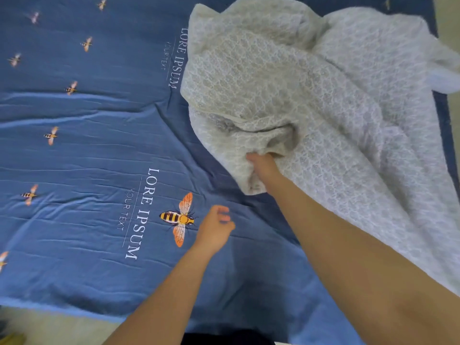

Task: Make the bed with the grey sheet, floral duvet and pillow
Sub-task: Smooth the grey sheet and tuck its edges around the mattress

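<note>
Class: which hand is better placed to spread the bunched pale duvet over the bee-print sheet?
Right, probably: the right hand grips a fold of the duvet, while the left hand hovers above the sheet, holding nothing.

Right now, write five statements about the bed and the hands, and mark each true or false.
1. The right hand grips a fold of the pale textured blanket. True.
2. The left hand holds the blanket too. False: it holds nothing, over the blue sheet.
3. The blanket is spread flat across the sheet. False: it lies bunched at one side.
4. A large bee print shows beside the left hand. True.
5. A pillow lies on the sheet. False: none is in view.
</note>
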A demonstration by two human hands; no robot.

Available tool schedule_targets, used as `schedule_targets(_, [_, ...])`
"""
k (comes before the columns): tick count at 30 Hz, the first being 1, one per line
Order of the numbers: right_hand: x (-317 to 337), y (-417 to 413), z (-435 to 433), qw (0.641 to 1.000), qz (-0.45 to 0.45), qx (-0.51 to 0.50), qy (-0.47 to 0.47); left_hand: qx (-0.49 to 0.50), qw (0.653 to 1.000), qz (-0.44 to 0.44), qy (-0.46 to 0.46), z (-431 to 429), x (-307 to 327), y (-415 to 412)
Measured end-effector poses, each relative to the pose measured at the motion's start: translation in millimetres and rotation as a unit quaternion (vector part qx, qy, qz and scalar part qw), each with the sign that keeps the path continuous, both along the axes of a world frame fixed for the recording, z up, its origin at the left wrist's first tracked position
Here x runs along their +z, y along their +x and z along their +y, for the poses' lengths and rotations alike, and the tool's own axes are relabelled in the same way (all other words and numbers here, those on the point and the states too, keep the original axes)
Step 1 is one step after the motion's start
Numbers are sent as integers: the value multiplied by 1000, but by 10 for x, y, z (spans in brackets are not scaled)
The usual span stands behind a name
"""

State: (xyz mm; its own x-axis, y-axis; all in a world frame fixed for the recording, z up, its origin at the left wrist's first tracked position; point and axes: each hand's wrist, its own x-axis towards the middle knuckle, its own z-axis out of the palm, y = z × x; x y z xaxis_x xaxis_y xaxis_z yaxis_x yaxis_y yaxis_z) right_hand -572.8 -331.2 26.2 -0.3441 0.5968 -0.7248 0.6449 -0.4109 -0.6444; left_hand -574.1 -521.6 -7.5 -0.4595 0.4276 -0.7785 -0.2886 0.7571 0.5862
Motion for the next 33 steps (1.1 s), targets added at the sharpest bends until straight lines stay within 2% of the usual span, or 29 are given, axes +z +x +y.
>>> schedule_targets(6, [435, -117, -246, 985, 94, -15, -142, 106, 985, 103, 86, 324, 247, -261])
schedule_targets(10, [717, -84, -114, 961, 171, -13, -217, 75, 980, 111, 148, 545, 440, -488])
schedule_targets(12, [788, -41, -12, 960, 200, 27, -194, 43, 975, 157, 148, 645, 530, -580])
schedule_targets(14, [815, 16, 68, 972, 201, 61, -108, 10, 972, 178, 151, 686, 637, -677])
schedule_targets(16, [809, 71, 77, 982, 151, 113, 21, 4, 971, 188, 146, 651, 747, -813])
schedule_targets(17, [768, 100, 66, 978, 97, 158, 93, 16, 970, 196, 143, 625, 807, -890])
schedule_targets(18, [706, 124, 44, 960, 19, 224, 169, 31, 968, 202, 146, 589, 871, -978])
schedule_targets(20, [607, 164, -11, 889, -141, 334, 280, 50, 960, 212, 175, 504, 1006, -1137])
schedule_targets(22, [566, 170, -78, 854, -226, 348, 313, 51, 954, 223, 196, 350, 1108, -1313])
schedule_targets(25, [660, 73, -275, 819, -287, 400, 294, 46, 946, 265, 180, -22, 1209, -1636])
schedule_targets(26, [724, 13, -401, 838, -267, 394, 268, 38, 944, 280, 170, -164, 1254, -1755])
schedule_targets(28, [862, -172, -693, 908, -161, 340, 181, 16, 940, 308, 149, -438, 1391, -1982])
schedule_targets(29, [910, -265, -849, 927, -120, 321, 153, 5, 936, 322, 140, -557, 1461, -2091])
schedule_targets(30, [964, -397, -1028, 933, -99, 313, 145, -8, 931, 340, 135, -705, 1565, -2218])
schedule_targets(33, [1001, -756, -1496, 921, -112, 349, 129, -35, 908, 399, 120, -1075, 1862, -2549])
